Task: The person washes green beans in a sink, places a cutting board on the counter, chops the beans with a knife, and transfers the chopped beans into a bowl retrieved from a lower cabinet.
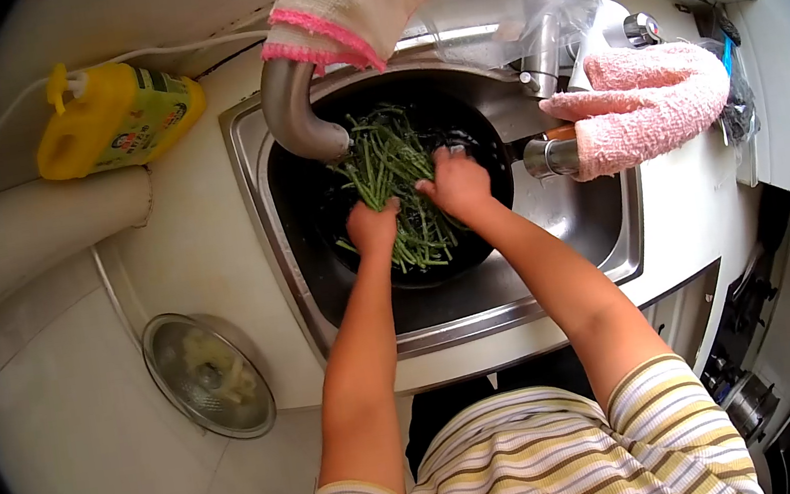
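Observation:
A loose bundle of long, thin green vegetable stalks (392, 151) lies in a dark wok (297, 195) set in the sink; water glints around them. My left hand (374, 228) is closed around the lower left part of the bundle, its fingertips hidden among the stalks. On the right side of the bundle, my right hand (457, 183) has its thumb over the stalks and its fingers curled in at their edge, partly hidden. A thick curved metal pipe (295, 109) ends just above the bundle's upper left.
Around the wok is the steel sink (399, 345). A yellow pump bottle (120, 119) stands at the left, above a mesh-bottomed strainer (209, 374) with pale pieces. A pink cloth (652, 100) wraps a metal tube at the right. A clear plastic bag (522, 2) hangs behind.

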### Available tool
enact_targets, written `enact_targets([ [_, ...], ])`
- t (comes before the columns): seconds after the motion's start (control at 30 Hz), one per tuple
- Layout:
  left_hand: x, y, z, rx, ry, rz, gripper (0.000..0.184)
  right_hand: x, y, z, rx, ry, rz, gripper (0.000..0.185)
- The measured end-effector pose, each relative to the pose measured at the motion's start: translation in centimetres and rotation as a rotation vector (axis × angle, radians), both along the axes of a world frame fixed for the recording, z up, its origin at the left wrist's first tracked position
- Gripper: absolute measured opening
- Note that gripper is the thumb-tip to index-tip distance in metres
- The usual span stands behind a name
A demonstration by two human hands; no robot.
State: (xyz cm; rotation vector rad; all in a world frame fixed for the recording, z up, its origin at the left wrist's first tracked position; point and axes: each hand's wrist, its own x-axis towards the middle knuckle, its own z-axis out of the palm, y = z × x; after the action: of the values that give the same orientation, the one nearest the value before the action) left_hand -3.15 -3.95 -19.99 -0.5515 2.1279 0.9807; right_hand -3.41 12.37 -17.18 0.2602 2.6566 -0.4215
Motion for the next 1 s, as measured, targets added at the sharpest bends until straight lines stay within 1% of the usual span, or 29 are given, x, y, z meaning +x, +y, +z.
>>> enact_targets([
  [0.03, 0.4, 0.0, -0.1, -0.002, 0.002, 0.0, 0.065, 0.3, 0.7, -0.4, -0.166, 0.206, -0.133, 0.043],
  [0.07, 1.2, 0.2, -0.3, 0.203, 0.055, 0.254, 0.068, 0.6, 1.1, -1.1, -0.33, 0.409, -0.27, 0.042],
  [0.1, 1.6, 0.7, -0.5, 0.409, 0.106, 0.509, 0.071, 1.6, 0.6, -3.6, -0.358, 0.4, -0.373, 0.043],
  [0.13, 1.7, 1.6, -0.4, 0.409, 0.103, 0.502, 0.071, 2.8, -0.5, -5.8, -0.308, 0.33, -0.424, 0.042],
  [0.2, 1.3, 3.1, 0.2, 0.283, -0.137, 0.572, 0.068, 3.3, -3.3, -6.5, -0.567, 0.054, -0.575, 0.038],
  [0.23, 1.5, 2.2, -0.9, 0.537, -0.23, 0.508, 0.067, 3.5, -4.4, -5.5, -0.538, 0.093, -0.528, 0.037],
  [0.27, 1.9, 1.4, -2.0, 0.53, -0.237, 0.496, 0.067, 3.9, -5.3, -4.4, -0.506, 0.129, -0.484, 0.036],
  [0.3, 2.4, 0.5, -3.3, 0.693, -0.271, 0.636, 0.06, 4.0, -5.7, -2.9, -0.562, 0.113, -0.426, 0.04],
  [0.33, 2.5, 0.0, -3.2, 0.858, -0.302, 0.775, 0.054, 4.1, -6.0, -1.5, -0.616, 0.1, -0.365, 0.046],
  [0.37, 2.8, -0.5, -3.0, 1.002, -0.313, 0.791, 0.049, 4.6, -6.6, 0.1, -0.613, 0.134, -0.363, 0.055],
  [0.4, 2.9, -0.7, -2.0, 0.994, -0.32, 0.774, 0.049, 5.6, -7.2, 0.1, -0.555, 0.296, -0.277, 0.063],
  [0.47, 2.9, -1.0, 1.5, 1.155, -0.197, 0.561, 0.05, 5.9, -6.9, 3.9, -0.688, 0.202, -0.289, 0.069],
  [0.5, 2.8, -0.9, 3.4, 1.187, -0.182, 0.553, 0.049, 6.2, -7.0, 5.3, -0.696, 0.202, -0.324, 0.069],
  [0.53, 3.0, -1.0, 4.6, 1.172, -0.2, 0.532, 0.049, 6.4, -7.1, 6.4, -0.648, 0.145, -0.276, 0.071],
  [0.57, 3.2, -1.1, 5.7, 1.183, -0.239, 0.648, 0.049, 6.5, -6.9, 7.7, -0.603, 0.09, -0.224, 0.074],
  [0.6, 3.3, -1.0, 6.9, 1.193, -0.271, 0.764, 0.049, 6.5, -6.7, 9.1, -0.611, 0.099, -0.246, 0.074],
  [0.63, 3.4, -0.8, 8.6, 1.245, -0.278, 0.774, 0.05, 6.4, -6.3, 10.8, -0.613, 0.053, -0.185, 0.076],
  [0.67, 3.6, -0.9, 10.1, 1.229, -0.282, 0.756, 0.05, 6.4, -6.0, 12.4, -0.617, 0.002, -0.124, 0.077],
  [0.77, 3.8, -0.3, 13.7, 1.112, -0.235, 0.81, 0.056, 6.3, -5.0, 15.4, -0.666, -0.04, -0.086, 0.079],
  [0.8, 4.0, -0.3, 14.3, 1.101, -0.234, 0.802, 0.056, 6.5, -4.8, 16.0, -0.686, -0.049, -0.065, 0.08],
  [0.87, 4.2, -0.3, 15.5, 0.877, -0.148, 0.703, 0.055, 7.0, -4.2, 16.7, -0.71, -0.034, -0.052, 0.082],
  [0.9, 4.1, -0.3, 16.0, 0.85, -0.152, 0.743, 0.053, 7.2, -3.8, 17.2, -0.735, -0.031, -0.031, 0.083],
  [0.97, 4.2, 0.1, 16.9, 0.838, -0.119, 0.734, 0.052, 7.5, -3.4, 17.6, -0.762, -0.027, -0.006, 0.084],
  [1.0, 4.3, 0.4, 17.6, 0.827, -0.101, 0.725, 0.052, 7.7, -3.3, 17.6, -0.762, 0.046, 0.009, 0.085],
])
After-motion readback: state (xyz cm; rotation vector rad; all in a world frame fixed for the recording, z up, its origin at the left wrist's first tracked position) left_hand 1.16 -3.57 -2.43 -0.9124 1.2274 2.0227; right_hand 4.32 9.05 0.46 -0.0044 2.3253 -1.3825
